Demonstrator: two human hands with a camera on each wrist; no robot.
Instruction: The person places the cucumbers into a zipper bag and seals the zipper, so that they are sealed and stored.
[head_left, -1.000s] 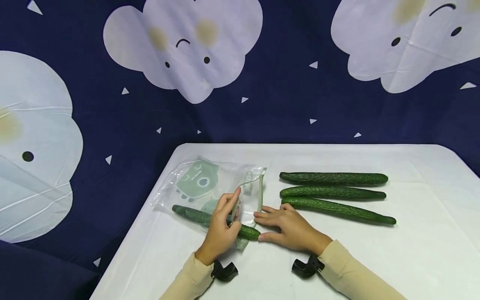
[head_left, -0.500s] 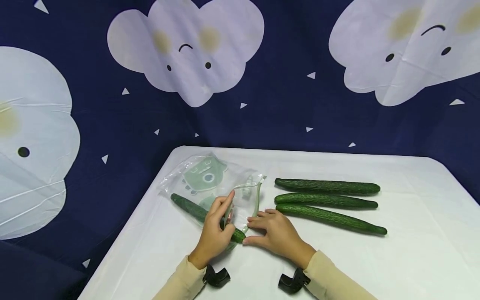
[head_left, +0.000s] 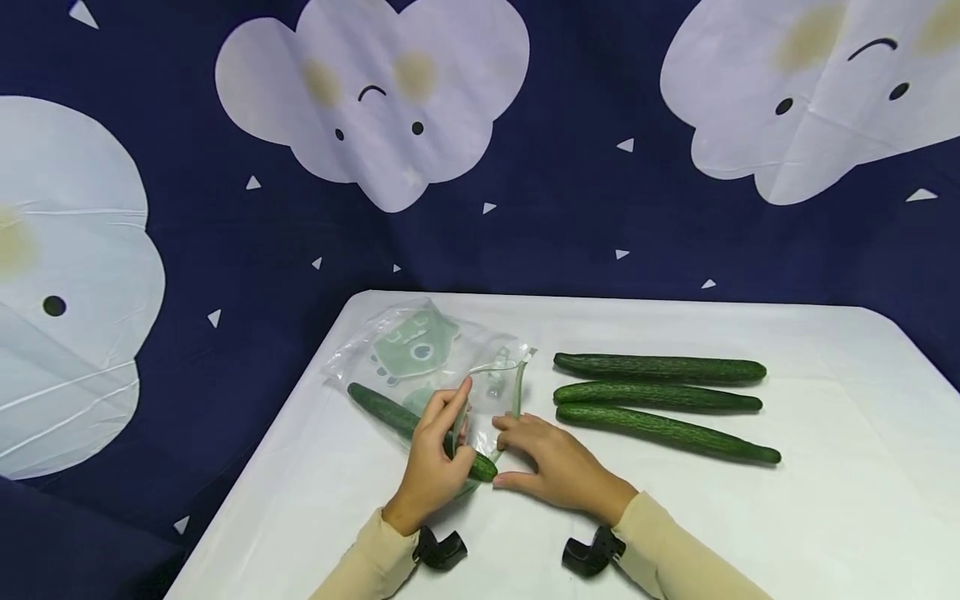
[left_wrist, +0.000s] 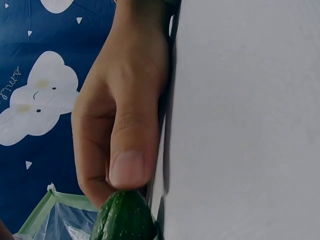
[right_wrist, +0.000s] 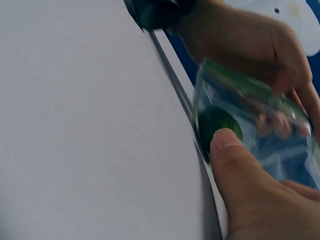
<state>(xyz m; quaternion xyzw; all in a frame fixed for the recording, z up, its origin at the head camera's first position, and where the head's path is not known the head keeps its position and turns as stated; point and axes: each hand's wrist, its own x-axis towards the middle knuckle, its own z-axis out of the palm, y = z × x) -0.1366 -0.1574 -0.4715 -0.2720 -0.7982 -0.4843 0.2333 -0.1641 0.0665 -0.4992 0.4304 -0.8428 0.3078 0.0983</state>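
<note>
There's your left hand (head_left: 435,458) pinching the clear bag's (head_left: 468,350) rim; your right hand (head_left: 558,458), thumb spread from its fingers, touches the cucumber (head_left: 386,408) end at the bag's mouth; three cucumbers (head_left: 660,397) lie right of the bag.

table (head_left: 825,500) before backdrop (head_left: 562,233). bag (head_left: 468,350) on table's left part, mouth to right. bagged cucumber (head_left: 382,408) lies along bag's near side, slanting from far left to near right, near-right end at mouth. left hand (head_left: 431,467) at bag mouth, across this cucumber. right hand (head_left: 562,462) just right of mouth, thumb at cucumber's end. right of bag, on table: far cucumber (head_left: 660,367), middle cucumber (head_left: 660,397), near cucumber (head_left: 667,432), side by side, last one's right end angled nearer.
</note>
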